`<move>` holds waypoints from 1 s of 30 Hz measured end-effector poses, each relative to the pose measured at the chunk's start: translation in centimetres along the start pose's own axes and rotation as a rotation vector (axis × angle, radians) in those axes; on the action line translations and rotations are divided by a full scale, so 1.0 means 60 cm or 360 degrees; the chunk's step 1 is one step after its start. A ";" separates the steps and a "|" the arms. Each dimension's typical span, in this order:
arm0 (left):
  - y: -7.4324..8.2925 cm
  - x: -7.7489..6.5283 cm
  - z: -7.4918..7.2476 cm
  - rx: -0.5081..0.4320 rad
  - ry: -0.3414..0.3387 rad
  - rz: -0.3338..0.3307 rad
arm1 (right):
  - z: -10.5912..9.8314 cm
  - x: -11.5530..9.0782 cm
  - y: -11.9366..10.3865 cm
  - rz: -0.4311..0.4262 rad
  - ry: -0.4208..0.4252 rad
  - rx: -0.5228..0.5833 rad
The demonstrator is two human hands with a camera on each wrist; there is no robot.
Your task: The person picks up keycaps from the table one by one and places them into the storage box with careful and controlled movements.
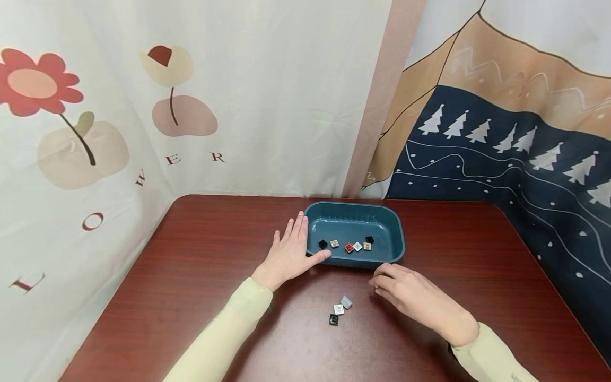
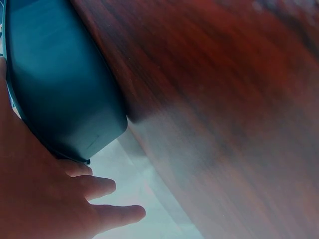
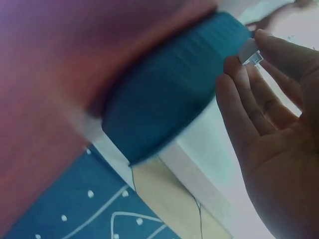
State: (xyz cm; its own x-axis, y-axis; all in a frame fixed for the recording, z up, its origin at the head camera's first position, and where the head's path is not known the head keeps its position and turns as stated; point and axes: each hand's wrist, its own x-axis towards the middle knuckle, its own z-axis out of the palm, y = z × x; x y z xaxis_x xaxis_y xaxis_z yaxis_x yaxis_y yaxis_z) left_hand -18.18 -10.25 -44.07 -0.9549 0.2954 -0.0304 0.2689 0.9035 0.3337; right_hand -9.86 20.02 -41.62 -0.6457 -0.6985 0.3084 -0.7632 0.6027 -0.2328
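My right hand [image 1: 420,297] pinches a small white keycap [image 3: 251,54] between thumb and fingertips. It hovers just in front of the near right corner of a blue plastic basin [image 1: 400,233]. My left hand [image 1: 288,252] rests against the basin's left side, fingers straight, thumb laid over the near rim. Inside the basin lie several keycaps, among them a red keycap [image 1: 349,248], a white keycap [image 1: 357,246] and a black keycap [image 1: 323,244]. On the table in front lie a grey keycap [image 1: 346,302], a white keycap [image 1: 338,309] and a black keycap [image 1: 333,320].
The dark red wooden table [image 1: 200,265] reaches back to a printed curtain [image 1: 267,95] with flowers and letters. At the right hangs a navy cloth [image 1: 477,159] with white trees.
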 end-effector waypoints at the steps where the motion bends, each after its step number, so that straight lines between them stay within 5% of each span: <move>1: 0.000 0.000 0.000 0.0002 0.0000 0.0001 | -0.005 0.002 0.001 -0.0009 0.0023 -0.0010; 22: -0.001 0.001 0.000 0.0006 0.0005 0.0006 | -0.050 0.056 0.025 -0.0081 0.0282 -0.0134; 30: -0.002 0.002 0.000 0.0004 0.0009 0.0009 | -0.056 0.083 0.043 0.0035 0.0221 -0.0072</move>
State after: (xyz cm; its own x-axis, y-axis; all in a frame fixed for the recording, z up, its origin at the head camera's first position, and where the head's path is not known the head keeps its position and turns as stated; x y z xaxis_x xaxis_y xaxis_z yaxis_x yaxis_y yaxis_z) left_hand -18.31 -10.33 -44.10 -0.9541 0.2987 -0.0232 0.2745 0.9026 0.3315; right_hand -14.97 19.39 -37.59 -0.6505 -0.6269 0.4289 -0.7451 0.6363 -0.2000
